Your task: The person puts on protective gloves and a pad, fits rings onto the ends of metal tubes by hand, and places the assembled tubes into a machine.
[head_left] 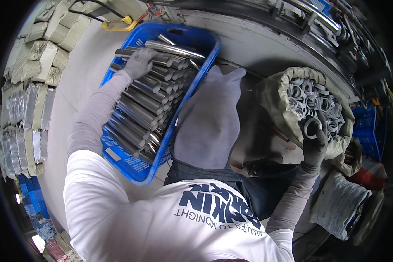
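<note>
While left hand grips steel tubes, right hand pinches ring

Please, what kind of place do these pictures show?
Probably a metal workshop or small factory. A blue crate holds steel tubes, a sack is full of metal rings, and wrapped bundles are stacked along the floor.

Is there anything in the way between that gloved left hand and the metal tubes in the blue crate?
Nothing visible. The left hand already rests on the top metal tubes in the open blue crate. The right hand is off at the sack of rings, holding one ring.
</note>
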The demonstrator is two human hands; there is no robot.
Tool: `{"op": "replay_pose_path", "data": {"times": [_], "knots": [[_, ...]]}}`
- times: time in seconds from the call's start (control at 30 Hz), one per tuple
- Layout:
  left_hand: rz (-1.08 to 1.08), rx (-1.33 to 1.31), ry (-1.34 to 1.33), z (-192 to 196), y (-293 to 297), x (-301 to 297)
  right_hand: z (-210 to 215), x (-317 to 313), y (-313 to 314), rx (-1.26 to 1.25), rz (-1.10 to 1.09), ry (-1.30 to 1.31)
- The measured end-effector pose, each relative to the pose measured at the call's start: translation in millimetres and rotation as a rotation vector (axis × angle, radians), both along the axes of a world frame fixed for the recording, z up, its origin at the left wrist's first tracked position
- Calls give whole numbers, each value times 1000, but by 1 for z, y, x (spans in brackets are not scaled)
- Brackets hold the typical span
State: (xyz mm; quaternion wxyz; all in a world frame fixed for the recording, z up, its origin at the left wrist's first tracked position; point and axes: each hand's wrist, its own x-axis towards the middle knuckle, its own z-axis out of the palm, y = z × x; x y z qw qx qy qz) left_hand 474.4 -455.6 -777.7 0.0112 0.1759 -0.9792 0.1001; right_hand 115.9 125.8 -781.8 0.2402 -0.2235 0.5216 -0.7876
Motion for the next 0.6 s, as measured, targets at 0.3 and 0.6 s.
{"op": "replay_pose_path", "data": {"times": [0.3,0.6], "knots": [[-34,-111,-26,-68,11,74,4,31,-17,50,-119,80],[-26,1,121,65,141,-39,-11,38,-59,-218,58,-483]]}}
